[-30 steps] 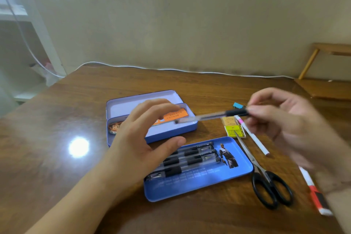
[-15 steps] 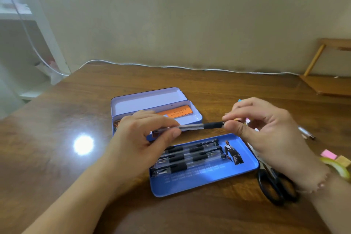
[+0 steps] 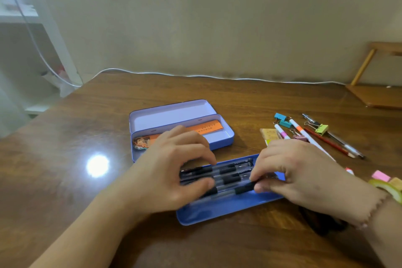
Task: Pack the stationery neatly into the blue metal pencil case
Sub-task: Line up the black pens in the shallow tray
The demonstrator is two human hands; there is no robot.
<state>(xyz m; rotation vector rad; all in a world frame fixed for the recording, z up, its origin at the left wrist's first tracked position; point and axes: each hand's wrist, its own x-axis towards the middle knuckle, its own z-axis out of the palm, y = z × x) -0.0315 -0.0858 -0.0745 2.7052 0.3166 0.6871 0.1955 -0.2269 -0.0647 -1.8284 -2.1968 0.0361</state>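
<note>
1. Fingers of both my left hand (image 3: 174,172) and right hand (image 3: 298,172) pinch one black pen (image 3: 230,190) by its ends, low over the blue tray (image 3: 228,209).
2. Other pens (image 3: 230,169) fill the tray's far side; the near strip is bare.
3. Pencil case (image 3: 217,139) lies open just behind.

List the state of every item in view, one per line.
Blue metal pencil case: open, orange ruler inside.
Blue inner tray: out on table, holding black-capped pens.
Left hand: pressing on pens.
Right hand: setting black-capped pen in tray.
</note>
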